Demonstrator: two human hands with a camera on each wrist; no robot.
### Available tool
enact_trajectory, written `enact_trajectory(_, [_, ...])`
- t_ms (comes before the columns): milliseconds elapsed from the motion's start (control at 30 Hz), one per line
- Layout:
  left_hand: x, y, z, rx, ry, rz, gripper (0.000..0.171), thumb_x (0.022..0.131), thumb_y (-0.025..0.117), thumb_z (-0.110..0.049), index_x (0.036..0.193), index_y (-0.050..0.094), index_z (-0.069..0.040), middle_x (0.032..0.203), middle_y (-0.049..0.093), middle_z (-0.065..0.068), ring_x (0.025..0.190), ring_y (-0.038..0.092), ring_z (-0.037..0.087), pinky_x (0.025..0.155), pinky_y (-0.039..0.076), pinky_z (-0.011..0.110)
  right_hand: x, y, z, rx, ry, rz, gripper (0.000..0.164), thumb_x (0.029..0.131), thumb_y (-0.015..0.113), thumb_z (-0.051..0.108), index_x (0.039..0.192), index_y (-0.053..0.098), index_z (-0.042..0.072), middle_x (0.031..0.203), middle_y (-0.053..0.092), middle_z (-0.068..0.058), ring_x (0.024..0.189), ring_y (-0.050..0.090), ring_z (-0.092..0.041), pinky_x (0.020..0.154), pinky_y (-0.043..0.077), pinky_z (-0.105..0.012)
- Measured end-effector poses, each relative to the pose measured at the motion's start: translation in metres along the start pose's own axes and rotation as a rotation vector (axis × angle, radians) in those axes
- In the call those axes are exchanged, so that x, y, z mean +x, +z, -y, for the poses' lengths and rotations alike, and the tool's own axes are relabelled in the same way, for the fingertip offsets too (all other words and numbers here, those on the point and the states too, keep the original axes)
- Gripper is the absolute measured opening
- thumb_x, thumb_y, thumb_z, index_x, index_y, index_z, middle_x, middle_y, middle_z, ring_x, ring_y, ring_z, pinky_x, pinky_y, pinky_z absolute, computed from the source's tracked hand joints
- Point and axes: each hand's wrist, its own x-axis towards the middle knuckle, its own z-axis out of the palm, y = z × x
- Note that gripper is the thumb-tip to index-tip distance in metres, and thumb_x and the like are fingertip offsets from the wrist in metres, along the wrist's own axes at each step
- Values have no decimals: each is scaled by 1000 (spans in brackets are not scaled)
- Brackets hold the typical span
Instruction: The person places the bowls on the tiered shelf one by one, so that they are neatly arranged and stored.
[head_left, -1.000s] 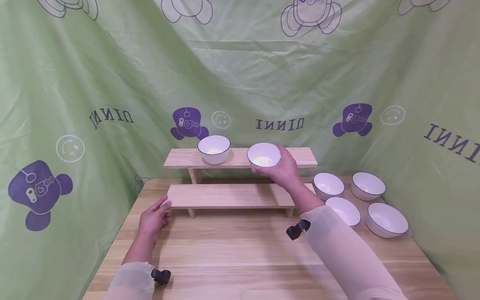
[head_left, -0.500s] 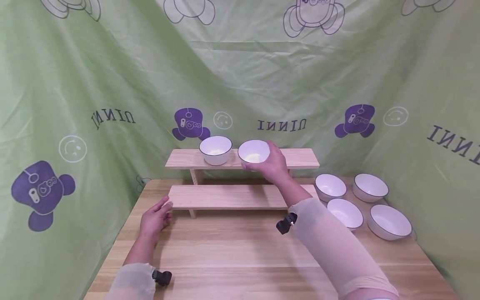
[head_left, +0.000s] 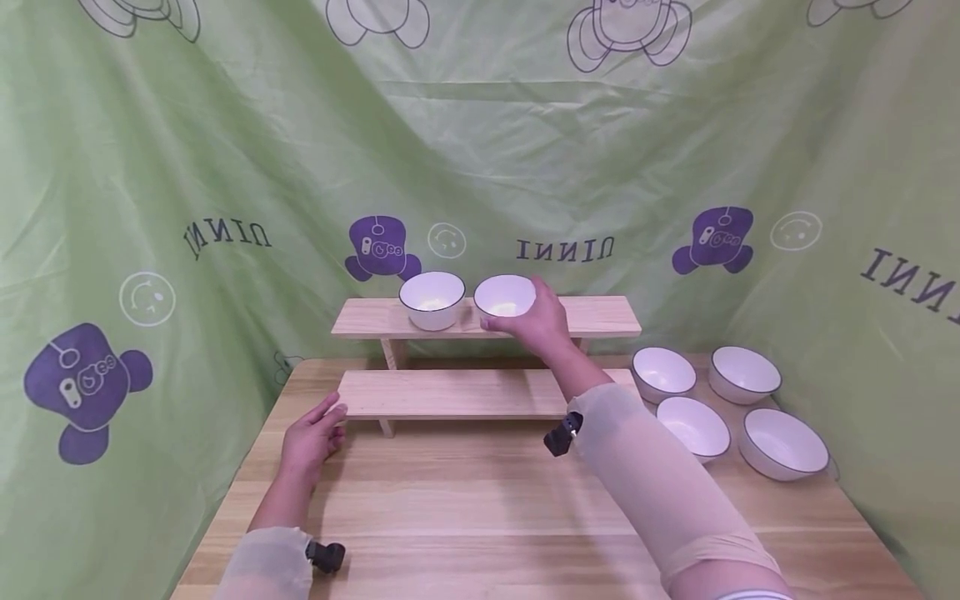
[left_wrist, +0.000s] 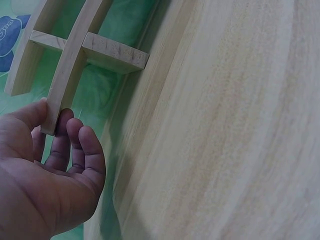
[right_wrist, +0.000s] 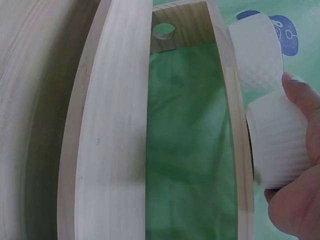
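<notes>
My right hand (head_left: 538, 321) grips a white dark-rimmed bowl (head_left: 504, 297) by its right side, over the upper tier of a two-tier wooden shelf (head_left: 600, 312). In the right wrist view, thumb and fingers span the ribbed outside of this bowl (right_wrist: 277, 142), its base close to the shelf edge. Just left of it, a similar white bowl (head_left: 432, 302) stands upright on the same tier. My left hand (head_left: 309, 437) pinches the left end of the lower tier (head_left: 450, 393). The left wrist view has its thumb and fingers on either face of that board (left_wrist: 62, 95).
Several more white bowls stand on the table at the right, among them a back-left bowl (head_left: 663, 372) and a front-right bowl (head_left: 783, 444). A green printed curtain (head_left: 480, 167) hangs close behind and beside the wooden table (head_left: 450, 508).
My right hand has carried its bowl leftward, up beside the bowl standing on the upper tier. The left hand stays at the lower board's end.
</notes>
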Motion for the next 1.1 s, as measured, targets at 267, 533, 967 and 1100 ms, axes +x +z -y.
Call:
enact_trajectory(267, [3,-1,2,-12,3,8,62,96,78,-32,152,54,-18,97,69,-16,81,66,11,77,62,27,7,1,0,1,16,-8,128,62,99,49,162,30,10,157,43,-18,141,43,-37,119,39,-49])
enact_trajectory(533, [1,0,2,4,15,-12,63,95,79,-33,151,56,-16,100,69,-16,81,66,12,75,62,27,14,3,-2,2,24,-5,128,63,98,50,163,28,9,159,41,-18,142,42,-38,119,38,-49])
enact_trajectory(967, [1,1,3,5,14,-21,63,94,80,-34,150,57,-17,101,69,-14,80,66,11,77,62,28,15,0,-5,21,6,49,136,62,98,52,165,20,9,163,33,-19,147,36,-37,123,33,-50])
enact_trajectory(1100, [1,1,3,5,14,-21,64,94,80,-35,150,56,-18,105,68,-13,81,65,10,77,62,27,15,-2,-8,24,7,57,140,60,99,53,166,18,12,164,31,-17,148,35,-36,123,32,-49])
